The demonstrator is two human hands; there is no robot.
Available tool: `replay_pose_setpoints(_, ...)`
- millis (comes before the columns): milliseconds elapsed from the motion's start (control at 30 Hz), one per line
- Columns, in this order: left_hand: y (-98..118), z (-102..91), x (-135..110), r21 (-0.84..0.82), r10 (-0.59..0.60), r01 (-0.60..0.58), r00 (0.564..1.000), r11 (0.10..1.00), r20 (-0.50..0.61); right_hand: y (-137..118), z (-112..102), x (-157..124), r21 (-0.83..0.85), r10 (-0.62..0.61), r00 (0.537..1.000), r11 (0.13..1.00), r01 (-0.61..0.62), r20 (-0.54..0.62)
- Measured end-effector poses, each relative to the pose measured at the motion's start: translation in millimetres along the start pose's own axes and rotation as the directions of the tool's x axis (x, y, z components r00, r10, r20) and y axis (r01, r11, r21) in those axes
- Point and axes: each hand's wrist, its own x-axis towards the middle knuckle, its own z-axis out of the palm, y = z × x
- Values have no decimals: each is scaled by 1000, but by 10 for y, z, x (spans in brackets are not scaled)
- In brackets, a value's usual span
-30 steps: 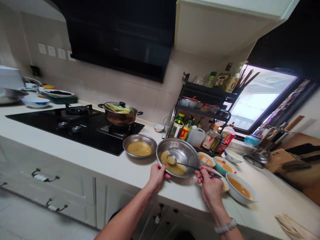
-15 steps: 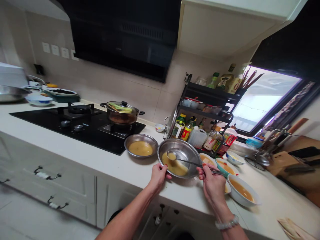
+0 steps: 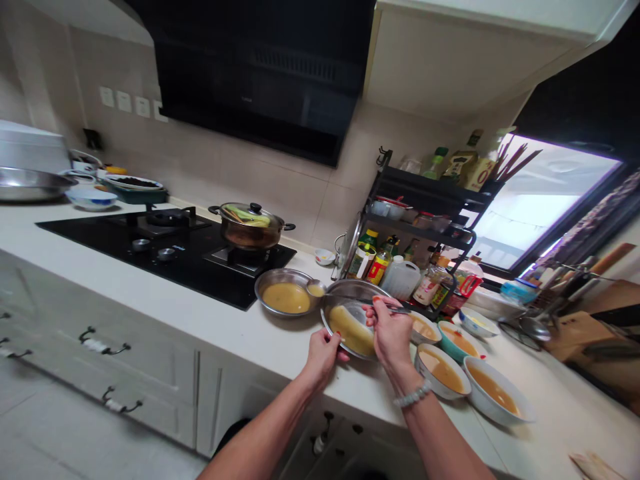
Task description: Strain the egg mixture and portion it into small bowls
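Observation:
My left hand [image 3: 323, 351] grips the near rim of a steel bowl [image 3: 356, 292] that is tilted toward me, with yellow liquid pooled at its low side. My right hand [image 3: 389, 330] is closed on the handle of a metal ladle [image 3: 317, 290]. The ladle's cup, filled with yellow liquid, hangs over the right edge of a shallow steel dish [image 3: 287, 293] that holds more of the same liquid. Both steel vessels sit on the white counter [image 3: 165, 303] just in front of the black hob.
A lidded pot [image 3: 251, 227] stands on the black gas hob [image 3: 150, 243]. Right of my hands are several bowls of orange-yellow liquid [image 3: 443, 370]. A black rack of bottles [image 3: 400, 260] stands behind them. A cutting board with knives [image 3: 595, 320] lies far right. More dishes [image 3: 90, 193] sit far left.
My right hand has lifted the filled ladle out of the tilted bowl and carried it left over the shallow dish. The bowl is tipped more steeply. The view has shifted slightly.

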Motion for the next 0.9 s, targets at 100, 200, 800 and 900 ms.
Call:
replay_pose_setpoints(100, 1, 1, 2, -1, 7, -7, 1000, 1000, 2, 72, 193, -46, -88, -35, 995, 995, 43, 89)
replay_pose_setpoints(200, -13, -6, 12, -5, 17, -17, 999, 1000, 29, 138, 273, -149, -204, -95, 966, 968, 146, 242)
replay_pose_setpoints(800, 11, -20, -9, 12, 38, -39, 999, 999, 32, -6, -899, -269, -394, -192, 978, 894, 211, 87)
replay_pose_setpoints(900, 6, -26, 0, 7, 42, -42, 998, 999, 37, 46, -1089, -345, -413, -143, 988, 898, 153, 54)
